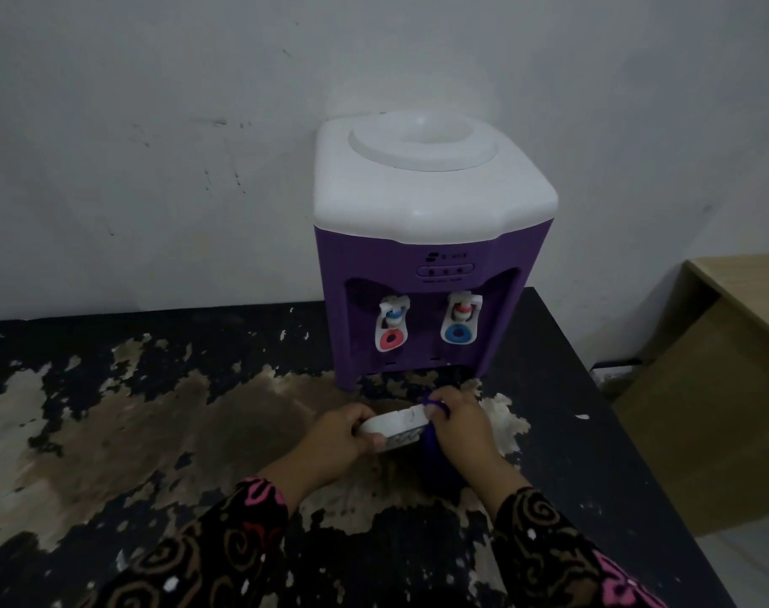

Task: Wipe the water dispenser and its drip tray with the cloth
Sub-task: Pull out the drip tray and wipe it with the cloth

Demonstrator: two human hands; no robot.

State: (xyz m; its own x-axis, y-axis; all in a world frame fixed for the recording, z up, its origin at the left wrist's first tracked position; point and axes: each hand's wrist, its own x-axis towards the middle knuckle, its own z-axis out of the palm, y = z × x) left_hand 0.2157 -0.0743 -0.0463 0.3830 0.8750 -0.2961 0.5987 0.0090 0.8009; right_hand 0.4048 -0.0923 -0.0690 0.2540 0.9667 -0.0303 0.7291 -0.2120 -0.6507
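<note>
The white drip tray (396, 425) is gripped at its left end by the left hand (343, 432). A purple cloth (432, 438) is gripped by the right hand (459, 421) and pressed to the tray's right end. Just behind, the water dispenser (426, 256) is set on the black table (571, 388); its small writing cannot be read.

Tray (391, 425) in left hand (339, 432), cloth (430, 438) in right hand (457, 423)

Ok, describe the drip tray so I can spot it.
Find the purple water dispenser on the black table. Just in front of it, the left hand grips the drip tray: a flat white piece, unlike the dark purple cloth in the right hand.
</note>
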